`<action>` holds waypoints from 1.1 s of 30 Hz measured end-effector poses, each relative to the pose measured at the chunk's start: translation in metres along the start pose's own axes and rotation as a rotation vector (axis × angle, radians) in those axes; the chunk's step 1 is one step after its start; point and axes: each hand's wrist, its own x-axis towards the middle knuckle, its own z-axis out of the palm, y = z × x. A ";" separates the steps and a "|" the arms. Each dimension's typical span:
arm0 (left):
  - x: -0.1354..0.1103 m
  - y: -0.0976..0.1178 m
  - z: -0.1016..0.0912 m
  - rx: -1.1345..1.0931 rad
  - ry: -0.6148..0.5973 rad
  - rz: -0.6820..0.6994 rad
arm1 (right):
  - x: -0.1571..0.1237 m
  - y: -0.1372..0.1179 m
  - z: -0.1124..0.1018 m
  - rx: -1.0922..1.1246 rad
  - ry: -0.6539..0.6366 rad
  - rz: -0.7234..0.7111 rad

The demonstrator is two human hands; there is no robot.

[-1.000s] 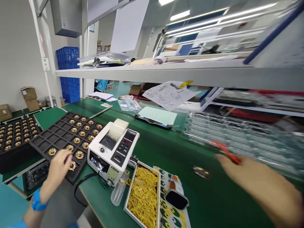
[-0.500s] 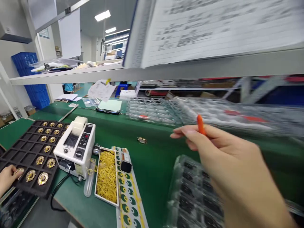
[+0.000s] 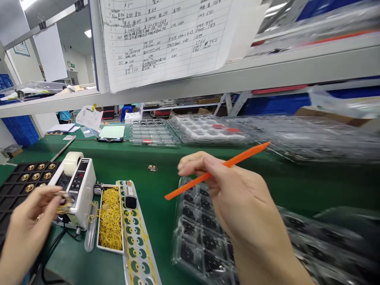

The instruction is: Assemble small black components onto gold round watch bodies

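"Orange plastic catches my eye first: what is that?"

"A slim stick (image 3: pixel 243 157) with pointed ends, held pen-fashion in the right hand (image 3: pixel 240 190). Thumb and fingers are closed on it, and its lower tip points down to the left."

"And the left hand (image 3: pixel 31 215)?"

"Thumb and fingertips pinch a gold ring-shaped part (image 3: pixel 63 202). It's in front of the white tape dispenser (image 3: pixel 86 186), held up in the air. Blur hides its finer detail."

"Are there more like it?"

"Several similar gold parts (image 3: pixel 36 176) sit in the compartments of the black tray (image 3: pixel 7 204), left of the dispenser. One loose metallic piece (image 3: pixel 152 168) lies alone on the green work surface (image 3: pixel 139 156), left of the right hand's fingers."

"What's just right of the dispenser?"

"A clear tube (image 3: pixel 90 235), then a white box (image 3: pixel 110 250) full of thin yellow pieces (image 3: pixel 109 217). Beside that lies a long die-cut sheet (image 3: pixel 138 231), with a smartwatch (image 3: pixel 130 202) on its far end."

"And under the right hand?"

"A clear plastic tray (image 3: pixel 177 237) with black parts (image 3: pixel 188 227) in its pockets, partly covered by the hand and wrist. More clear blister trays (image 3: pixel 152 132) line the back edge, below a shelf (image 3: pixel 190 85) bearing a handwritten ledger (image 3: pixel 166 39)."
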 end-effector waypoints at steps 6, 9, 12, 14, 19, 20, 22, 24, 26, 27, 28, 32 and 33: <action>0.026 0.049 0.082 -0.567 -0.258 0.011 | -0.018 -0.014 0.005 0.072 -0.084 -0.181; 0.037 0.049 0.104 -0.818 -0.342 -0.026 | -0.026 -0.018 0.014 0.101 -0.133 -0.323; 0.037 0.046 0.116 -0.947 -0.352 -0.005 | -0.029 -0.016 0.024 0.006 -0.122 -0.378; 0.033 0.044 0.118 -0.975 -0.360 0.013 | -0.029 -0.013 0.028 -0.045 -0.126 -0.378; 0.030 0.039 0.113 -0.982 -0.373 0.037 | -0.025 -0.005 0.032 -0.041 -0.198 -0.442; 0.031 0.038 0.112 -0.984 -0.368 0.037 | -0.024 -0.003 0.032 -0.042 -0.229 -0.494; 0.032 0.035 0.111 -0.993 -0.358 0.032 | -0.022 0.000 0.032 -0.078 -0.318 -0.632; 0.034 0.033 0.110 -1.005 -0.350 0.013 | -0.021 0.005 0.031 -0.172 -0.412 -0.787; 0.037 0.032 0.110 -1.019 -0.343 -0.018 | -0.020 0.009 0.030 -0.303 -0.464 -0.913; 0.039 0.032 0.110 -1.024 -0.338 -0.038 | -0.021 0.011 0.030 -0.363 -0.476 -0.956; 0.040 0.031 0.111 -1.028 -0.336 -0.058 | -0.021 0.012 0.030 -0.410 -0.483 -0.988; 0.044 0.031 0.115 -1.032 -0.340 -0.123 | -0.023 0.012 0.031 -0.453 -0.440 -1.011; 0.043 0.031 0.116 -1.032 -0.349 -0.131 | -0.024 0.011 0.031 -0.435 -0.397 -0.980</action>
